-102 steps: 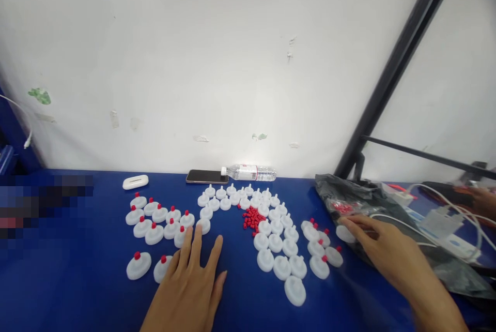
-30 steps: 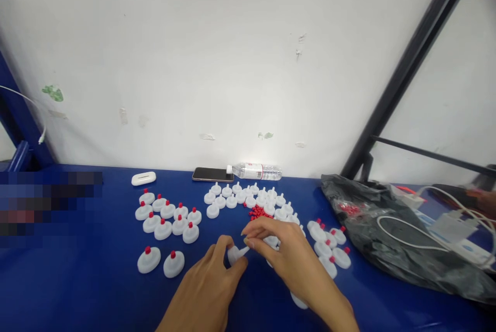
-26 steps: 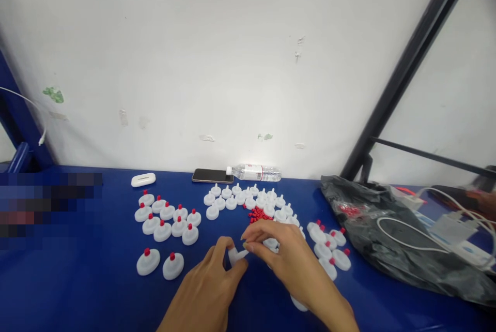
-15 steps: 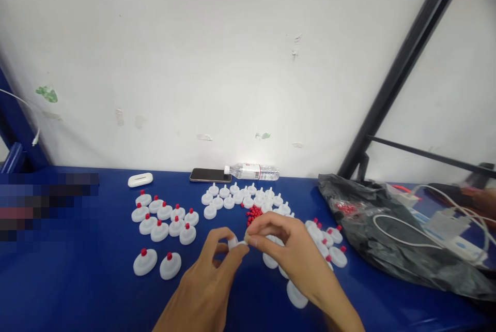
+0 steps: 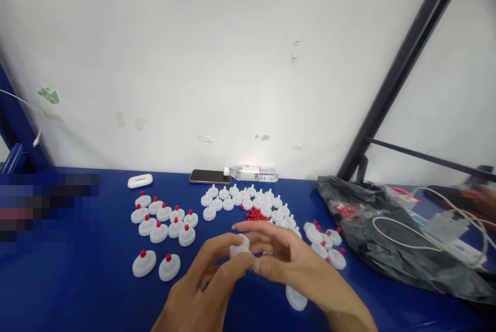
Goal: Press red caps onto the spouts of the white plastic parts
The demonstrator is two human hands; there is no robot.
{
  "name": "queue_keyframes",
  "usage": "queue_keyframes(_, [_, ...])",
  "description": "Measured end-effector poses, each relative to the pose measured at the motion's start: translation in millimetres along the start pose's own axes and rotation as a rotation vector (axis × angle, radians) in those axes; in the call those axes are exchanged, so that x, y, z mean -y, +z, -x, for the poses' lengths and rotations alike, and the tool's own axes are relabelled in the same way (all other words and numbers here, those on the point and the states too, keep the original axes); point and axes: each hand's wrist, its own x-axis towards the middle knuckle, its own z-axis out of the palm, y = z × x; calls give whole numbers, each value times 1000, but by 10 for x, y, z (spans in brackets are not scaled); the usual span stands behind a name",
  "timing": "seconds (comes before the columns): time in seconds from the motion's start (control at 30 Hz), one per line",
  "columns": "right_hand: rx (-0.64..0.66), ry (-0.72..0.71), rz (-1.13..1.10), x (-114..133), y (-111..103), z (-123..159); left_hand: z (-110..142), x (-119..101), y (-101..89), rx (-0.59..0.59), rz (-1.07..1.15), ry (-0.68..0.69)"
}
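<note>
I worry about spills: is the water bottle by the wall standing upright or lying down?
Lying down. The water bottle rests on its side on the blue table, cap toward the phone.

Both the left hand (image 5: 201,290) and the right hand (image 5: 294,270) are bare, with short nails and unsleeved wrists.

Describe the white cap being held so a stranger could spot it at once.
On the blue table, find the two hands meeting near the front centre. Between their fingertips sits a round white plastic cap. Unlike the caps lying around it, it is lifted off the table.
</note>
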Motion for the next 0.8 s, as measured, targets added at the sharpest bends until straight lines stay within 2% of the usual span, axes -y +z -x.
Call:
queue_keyframes(0.07, [77,-4,-2,10,25,23,-1,-2,2,0,37,-3])
queue_keyframes(0.13, [86,-25,46,20,44,32,13,5,8,-4,23,-11])
queue_keyframes(0.37, [-34,-182,211,8,89,2,2,-65,-6,-87,-110,2])
queue_keyframes(0.47, [-120,-187,275,17,109,-16,-63,-140,-43,-130,-122,-8])
queue_keyframes(0.6, [-186,-218,367,60,158,-36,-83,-188,-105,-115,-75,-207])
queue_keyframes(0.7, [-165,-237,403,77,225,-43,-65,-186,-143,-31,79,-357])
queue_keyframes(0.8, [-194,-207,461,62,280,-39,-82,-190,-176,58,230,-439])
